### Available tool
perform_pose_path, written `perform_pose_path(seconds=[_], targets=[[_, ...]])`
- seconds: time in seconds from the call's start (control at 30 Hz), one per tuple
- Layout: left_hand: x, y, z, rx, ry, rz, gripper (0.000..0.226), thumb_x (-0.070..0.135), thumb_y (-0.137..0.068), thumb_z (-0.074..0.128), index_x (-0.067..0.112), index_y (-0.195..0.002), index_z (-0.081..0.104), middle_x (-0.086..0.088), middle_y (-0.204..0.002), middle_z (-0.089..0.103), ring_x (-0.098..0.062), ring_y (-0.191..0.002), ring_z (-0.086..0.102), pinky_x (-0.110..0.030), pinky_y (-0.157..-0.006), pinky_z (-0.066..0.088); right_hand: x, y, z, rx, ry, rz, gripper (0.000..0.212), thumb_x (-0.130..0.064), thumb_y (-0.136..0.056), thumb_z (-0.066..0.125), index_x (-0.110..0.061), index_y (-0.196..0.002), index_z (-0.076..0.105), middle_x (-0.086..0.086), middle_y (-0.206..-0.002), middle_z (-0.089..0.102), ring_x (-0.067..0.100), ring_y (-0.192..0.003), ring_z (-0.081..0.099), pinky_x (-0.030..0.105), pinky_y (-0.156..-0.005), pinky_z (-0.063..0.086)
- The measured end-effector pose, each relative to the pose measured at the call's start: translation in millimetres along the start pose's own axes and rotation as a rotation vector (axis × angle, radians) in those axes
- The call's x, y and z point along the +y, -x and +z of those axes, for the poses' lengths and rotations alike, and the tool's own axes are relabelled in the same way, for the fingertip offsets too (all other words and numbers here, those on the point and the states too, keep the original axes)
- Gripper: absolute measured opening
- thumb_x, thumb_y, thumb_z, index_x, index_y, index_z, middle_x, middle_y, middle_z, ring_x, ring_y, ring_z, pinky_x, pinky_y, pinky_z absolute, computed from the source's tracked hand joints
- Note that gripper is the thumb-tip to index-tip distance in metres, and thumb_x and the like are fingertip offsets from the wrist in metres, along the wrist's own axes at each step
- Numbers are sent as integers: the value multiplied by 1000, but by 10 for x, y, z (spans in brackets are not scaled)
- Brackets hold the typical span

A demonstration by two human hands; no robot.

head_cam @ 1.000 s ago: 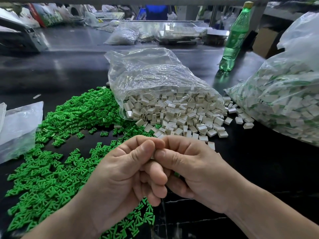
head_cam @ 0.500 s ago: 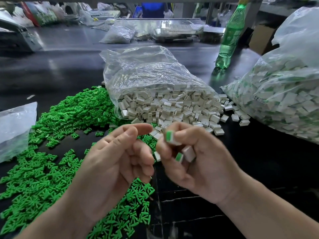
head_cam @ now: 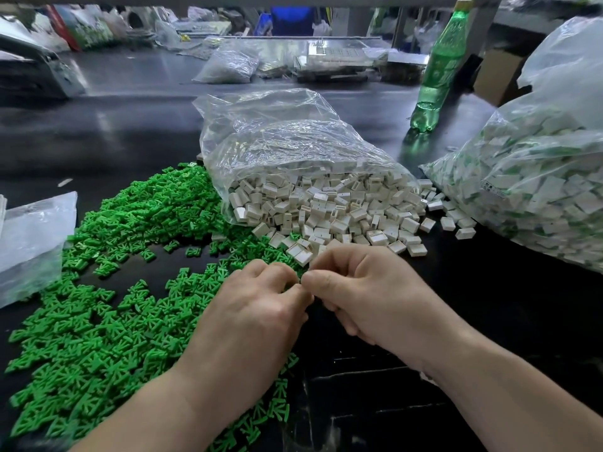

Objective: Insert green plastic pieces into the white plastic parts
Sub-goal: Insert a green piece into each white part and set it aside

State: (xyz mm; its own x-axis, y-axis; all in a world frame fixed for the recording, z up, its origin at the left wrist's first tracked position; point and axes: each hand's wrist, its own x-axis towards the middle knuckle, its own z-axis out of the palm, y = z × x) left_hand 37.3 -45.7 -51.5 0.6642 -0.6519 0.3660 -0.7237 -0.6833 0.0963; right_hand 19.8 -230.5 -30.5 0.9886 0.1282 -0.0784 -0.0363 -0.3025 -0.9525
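Loose green plastic pieces [head_cam: 107,308] cover the black table on the left. White plastic parts [head_cam: 329,213] spill from an open clear bag [head_cam: 277,138] in the middle. My left hand [head_cam: 251,318] lies knuckles-up at the edge of the green pile, its fingers curled down among the pieces. My right hand [head_cam: 362,295] is beside it with fingers curled in and its thumb tip touching the left fingers. Whatever either hand holds is hidden under the fingers.
A large bag of white parts fitted with green pieces [head_cam: 535,187] fills the right side. A green bottle [head_cam: 437,70] stands behind it. A flat clear bag [head_cam: 32,243] lies at the left edge. More bags and clutter sit at the far end.
Both hands have dropped from mid-air to the table at the border of the two piles. The white parts with green inserts seen in my right hand half a second ago are now hidden.
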Motion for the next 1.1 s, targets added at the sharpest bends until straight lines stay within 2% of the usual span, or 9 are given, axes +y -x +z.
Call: perform_pose_path(seconds=[0.1,0.27,0.37,0.53,0.63,0.7,0.83,0.97,1.1], targets=[[11,2,-3,2,12,5,13,19,-91,56,21,-100,65,2,-88,60,-21,-76,48,-43,-65,46,14,7,38,-17,35,-1,15,-44,-89,65,-31,-81,70,-7,-60,60,4,-45,52,17,-39,37],[70,-2,-68,85,110,-91,11,18,-88,61,17,-99,63,5,-86,58,-18,-79,51,-38,-73,46,-11,19,16,2,1,32,15,-46,-91,64,-32,-89,70,-9,-65,62,7,-46,53,16,-41,37],[94,-12,-147,182,211,-241,27,26,-81,72,22,-104,57,13,-88,56,-4,-84,50,-18,-69,43,-33,41,28,-9,4,41,20,-52,-88,68,-32,-91,69,-7,-66,62,7,-47,53,18,-40,38],[180,3,-216,231,325,-277,47,40,-78,73,28,-117,50,25,-98,52,22,-108,40,3,-92,26,-72,63,111,-124,-186,90,26,-43,-98,63,-19,-91,70,-6,-64,60,13,-49,49,23,-37,34],[85,10,-290,239,326,-310,48,55,-82,59,31,-123,50,24,-104,53,10,-102,51,-5,-78,41,-93,36,69,-74,-292,87,18,-31,-101,61,-22,-90,71,-1,-68,65,12,-46,48,21,-36,34],[-68,37,-333,203,128,-352,45,59,-89,48,27,-120,56,16,-98,57,0,-88,54,-12,-72,38,-92,8,29,-45,-374,103,14,-26,-100,62,-27,-92,73,4,-71,66,12,-43,47,19,-35,33],[-252,89,-321,-146,-212,-491,63,70,-91,32,24,-115,68,1,-98,65,-21,-93,61,-40,-80,49,-74,-16,25,-36,-484,133,9,-21,-93,70,-25,-94,78,2,-67,57,11,-42,44,18,-34,31],[-221,60,-290,-138,-184,-417,40,57,-86,51,27,-97,74,7,-83,63,-19,-78,61,-39,-71,47,-55,-15,52,-41,-527,197,18,-30,-96,66,-16,-92,77,-2,-66,55,11,-45,45,20,-35,32],[-183,68,-264,5,-75,-373,18,41,-84,69,29,-95,75,12,-80,64,-13,-69,55,-34,-66,44,-56,-34,51,-20,-602,230,12,-13,-97,64,-8,-103,73,2,-69,58,14,-48,47,21,-36,35]])
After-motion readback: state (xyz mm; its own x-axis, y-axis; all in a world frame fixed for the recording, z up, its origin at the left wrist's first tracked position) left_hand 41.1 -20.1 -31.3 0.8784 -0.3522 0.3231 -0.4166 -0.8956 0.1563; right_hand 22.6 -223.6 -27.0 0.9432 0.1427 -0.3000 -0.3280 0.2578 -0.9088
